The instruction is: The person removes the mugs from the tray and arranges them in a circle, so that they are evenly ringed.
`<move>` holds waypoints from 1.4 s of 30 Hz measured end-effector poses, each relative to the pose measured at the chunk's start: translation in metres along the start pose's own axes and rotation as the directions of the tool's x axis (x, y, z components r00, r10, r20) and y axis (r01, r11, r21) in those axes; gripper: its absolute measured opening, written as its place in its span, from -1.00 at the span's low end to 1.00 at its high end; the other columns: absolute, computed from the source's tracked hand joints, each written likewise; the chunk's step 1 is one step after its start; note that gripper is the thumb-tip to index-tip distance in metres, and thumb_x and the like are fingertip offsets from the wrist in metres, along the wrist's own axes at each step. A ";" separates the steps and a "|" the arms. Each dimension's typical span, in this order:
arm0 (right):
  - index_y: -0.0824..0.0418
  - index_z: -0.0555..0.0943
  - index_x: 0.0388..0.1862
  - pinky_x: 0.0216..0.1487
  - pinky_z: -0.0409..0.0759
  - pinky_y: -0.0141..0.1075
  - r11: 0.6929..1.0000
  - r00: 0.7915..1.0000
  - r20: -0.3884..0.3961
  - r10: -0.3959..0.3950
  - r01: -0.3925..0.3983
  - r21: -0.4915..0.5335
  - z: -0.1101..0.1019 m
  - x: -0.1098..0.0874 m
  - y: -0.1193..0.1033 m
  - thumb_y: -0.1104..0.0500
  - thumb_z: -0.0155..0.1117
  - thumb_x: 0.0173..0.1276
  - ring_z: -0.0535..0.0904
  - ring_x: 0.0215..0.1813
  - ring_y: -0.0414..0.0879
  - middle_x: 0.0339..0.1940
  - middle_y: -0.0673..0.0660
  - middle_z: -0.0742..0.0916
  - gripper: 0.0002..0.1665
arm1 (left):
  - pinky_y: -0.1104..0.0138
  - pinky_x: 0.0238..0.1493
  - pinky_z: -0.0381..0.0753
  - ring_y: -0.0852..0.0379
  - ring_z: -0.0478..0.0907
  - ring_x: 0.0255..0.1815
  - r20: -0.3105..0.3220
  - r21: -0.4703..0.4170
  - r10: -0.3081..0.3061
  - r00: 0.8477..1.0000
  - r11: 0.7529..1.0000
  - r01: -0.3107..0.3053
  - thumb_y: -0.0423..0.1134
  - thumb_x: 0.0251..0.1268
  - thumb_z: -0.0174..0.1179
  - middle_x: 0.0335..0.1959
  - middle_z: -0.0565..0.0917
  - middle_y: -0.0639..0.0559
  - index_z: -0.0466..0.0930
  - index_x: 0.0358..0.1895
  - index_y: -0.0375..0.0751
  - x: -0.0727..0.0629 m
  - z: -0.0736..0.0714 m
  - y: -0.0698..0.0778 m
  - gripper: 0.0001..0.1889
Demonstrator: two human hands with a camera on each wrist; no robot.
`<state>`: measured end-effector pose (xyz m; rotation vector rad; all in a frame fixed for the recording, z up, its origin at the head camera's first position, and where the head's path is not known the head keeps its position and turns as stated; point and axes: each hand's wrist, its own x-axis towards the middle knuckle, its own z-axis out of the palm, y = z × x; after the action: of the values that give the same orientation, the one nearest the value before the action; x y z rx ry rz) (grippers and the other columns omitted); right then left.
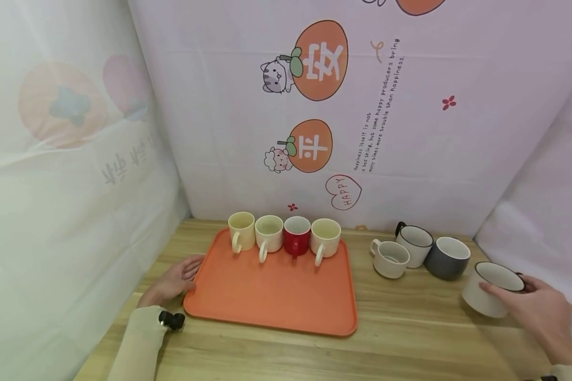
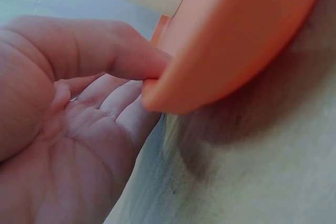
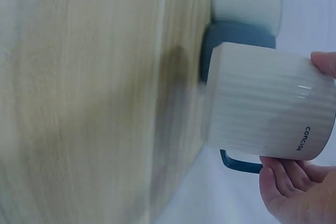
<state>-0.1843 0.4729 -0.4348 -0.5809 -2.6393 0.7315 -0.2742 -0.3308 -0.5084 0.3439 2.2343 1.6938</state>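
Observation:
My left hand (image 1: pixel 173 280) pinches the left rim of an orange tray (image 1: pixel 271 296); in the left wrist view the thumb (image 2: pixel 100 48) lies on the rim and the fingers are by its underside. Along the tray's back edge stand a pale yellow mug (image 1: pixel 241 233), a red mug (image 1: pixel 297 236) and two cream mugs, handles toward me. My right hand (image 1: pixel 541 309) grips a white ribbed mug (image 3: pixel 268 103) with a dark rim and dark handle. That mug is upright and held off the table at the far right, with "concise" printed near its rim.
Right of the tray, a small cream cup (image 1: pixel 391 260), a white mug with black rim (image 1: pixel 416 246) and a dark grey mug (image 1: pixel 448 259) stand close together on the wooden table (image 1: pixel 400 328). Printed cloth (image 1: pixel 248 106) hangs behind and at both sides.

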 end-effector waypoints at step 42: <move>0.60 0.29 0.52 0.24 0.38 0.39 0.977 0.974 -0.077 -0.215 0.214 -0.013 0.019 -0.001 -0.030 -0.30 0.43 0.31 0.45 0.31 0.60 0.34 0.65 0.56 0.20 | 0.62 0.27 0.50 -0.42 -0.18 0.74 -0.001 0.008 0.022 1.000 1.000 -0.022 -0.67 0.15 0.15 0.73 -0.10 -0.46 -0.12 0.69 -0.48 0.000 0.001 0.004 0.00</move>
<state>-0.2003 0.4415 -0.4335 -0.3112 -2.5797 0.6247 -0.2733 -0.3288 -0.5052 0.3708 2.2471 1.6969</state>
